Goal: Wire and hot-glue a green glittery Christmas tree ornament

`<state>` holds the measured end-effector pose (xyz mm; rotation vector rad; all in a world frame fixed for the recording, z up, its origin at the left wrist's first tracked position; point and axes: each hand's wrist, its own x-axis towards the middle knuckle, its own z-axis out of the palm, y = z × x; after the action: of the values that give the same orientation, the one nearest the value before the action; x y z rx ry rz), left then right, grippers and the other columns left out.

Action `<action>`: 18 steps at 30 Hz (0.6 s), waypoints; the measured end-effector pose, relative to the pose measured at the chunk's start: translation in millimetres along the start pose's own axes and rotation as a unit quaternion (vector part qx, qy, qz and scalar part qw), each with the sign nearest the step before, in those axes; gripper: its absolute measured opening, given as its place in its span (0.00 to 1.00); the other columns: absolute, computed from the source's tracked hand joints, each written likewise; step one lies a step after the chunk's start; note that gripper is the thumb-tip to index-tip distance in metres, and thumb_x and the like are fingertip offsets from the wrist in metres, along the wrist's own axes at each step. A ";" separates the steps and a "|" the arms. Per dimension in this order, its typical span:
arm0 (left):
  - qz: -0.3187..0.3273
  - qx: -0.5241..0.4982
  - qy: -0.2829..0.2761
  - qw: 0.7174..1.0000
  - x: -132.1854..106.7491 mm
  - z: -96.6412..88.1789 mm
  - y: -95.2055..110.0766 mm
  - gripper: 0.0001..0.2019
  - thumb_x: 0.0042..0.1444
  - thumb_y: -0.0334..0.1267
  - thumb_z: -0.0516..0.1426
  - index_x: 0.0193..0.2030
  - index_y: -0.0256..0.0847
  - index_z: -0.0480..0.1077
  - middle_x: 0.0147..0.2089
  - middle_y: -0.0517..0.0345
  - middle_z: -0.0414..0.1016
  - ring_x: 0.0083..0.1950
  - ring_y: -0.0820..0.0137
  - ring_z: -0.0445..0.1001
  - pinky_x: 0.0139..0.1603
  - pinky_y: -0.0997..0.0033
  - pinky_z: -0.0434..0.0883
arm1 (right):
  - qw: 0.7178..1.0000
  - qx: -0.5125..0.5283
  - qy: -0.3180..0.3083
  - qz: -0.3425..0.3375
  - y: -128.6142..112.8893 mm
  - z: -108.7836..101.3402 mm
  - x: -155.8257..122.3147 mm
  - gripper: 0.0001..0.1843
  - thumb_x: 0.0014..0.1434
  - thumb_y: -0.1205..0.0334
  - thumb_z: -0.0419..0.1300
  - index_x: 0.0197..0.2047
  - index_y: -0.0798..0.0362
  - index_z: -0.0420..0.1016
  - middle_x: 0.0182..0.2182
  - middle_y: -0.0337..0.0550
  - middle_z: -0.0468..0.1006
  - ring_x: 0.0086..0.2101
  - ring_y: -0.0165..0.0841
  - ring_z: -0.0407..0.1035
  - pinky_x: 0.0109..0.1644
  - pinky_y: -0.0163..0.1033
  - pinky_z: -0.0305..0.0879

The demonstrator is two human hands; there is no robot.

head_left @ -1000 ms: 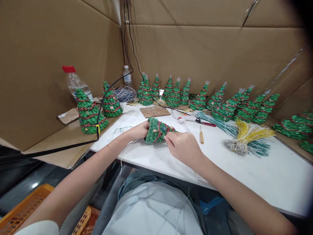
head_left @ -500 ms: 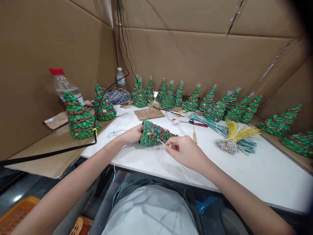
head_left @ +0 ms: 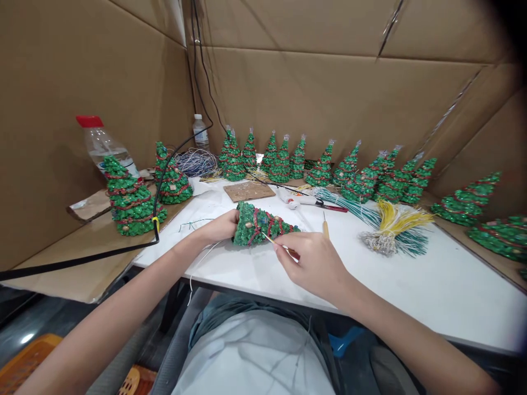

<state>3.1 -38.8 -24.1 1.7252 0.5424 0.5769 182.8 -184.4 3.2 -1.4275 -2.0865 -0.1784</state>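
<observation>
A small green Christmas tree point(head_left: 251, 233) with red garland and gold beads lies on its side, its tip pointing right. My left hand point(head_left: 222, 227) grips it at the base, with the fingertips hidden inside or behind it. Between thumb and fingers, my right hand point(head_left: 313, 258) pinches a thin pale yellow wire point(head_left: 268, 238) whose far end meets the tree's side. A white wire point(head_left: 196, 266) trails from below the base over the table edge. An awl point(head_left: 325, 226) with a wooden handle lies just beyond my right hand.
Several finished-looking trees point(head_left: 281, 164) stand along the back of the white table point(head_left: 411, 291). Bundled yellow and green wires point(head_left: 391, 230) lie at right, near a glue gun point(head_left: 296, 198). A black cable point(head_left: 102, 255) crosses the left side, before a large bottle point(head_left: 107, 148).
The view has shifted slightly. My right hand's fingers are a little closer to the tree, and less wire shows between them. My left hand keeps its hold on the base.
</observation>
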 end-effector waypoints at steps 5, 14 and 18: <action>-0.003 0.000 0.004 1.000 -0.5 0.7 -1.2 0.10 0.39 0.33 0.65 0.32 0.33 0.76 0.29 0.55 0.78 0.30 0.71 0.72 0.34 0.72 0.71 | 0.983 -0.103 0.145 -0.046 -0.4 7.4 0.3 0.13 0.61 0.63 0.54 0.30 0.52 0.79 0.22 0.39 0.77 0.23 0.28 0.69 0.27 0.35 0.53; -0.002 0.002 0.008 1.000 -0.2 1.8 -0.2 0.06 0.38 0.32 0.64 0.26 0.32 0.74 0.25 0.56 0.76 0.27 0.71 0.71 0.31 0.72 0.70 | 0.978 -0.060 0.160 -0.122 12.5 18.6 4.7 0.15 0.59 0.65 0.55 0.24 0.53 0.78 0.17 0.37 0.72 0.20 0.24 0.65 0.26 0.32 0.55; -0.006 0.012 0.001 1.000 0.1 1.8 -0.2 0.04 0.38 0.32 0.62 0.22 0.34 0.73 0.21 0.59 0.74 0.26 0.72 0.71 0.30 0.74 0.69 | 0.981 -0.038 0.157 -0.110 21.8 29.3 5.3 0.15 0.59 0.65 0.54 0.26 0.53 0.78 0.17 0.38 0.73 0.20 0.25 0.65 0.27 0.31 0.57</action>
<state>4.4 -40.1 -24.7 1.7431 0.5637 0.5658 189.1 -158.6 -22.5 -1.1228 -1.9830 -0.5406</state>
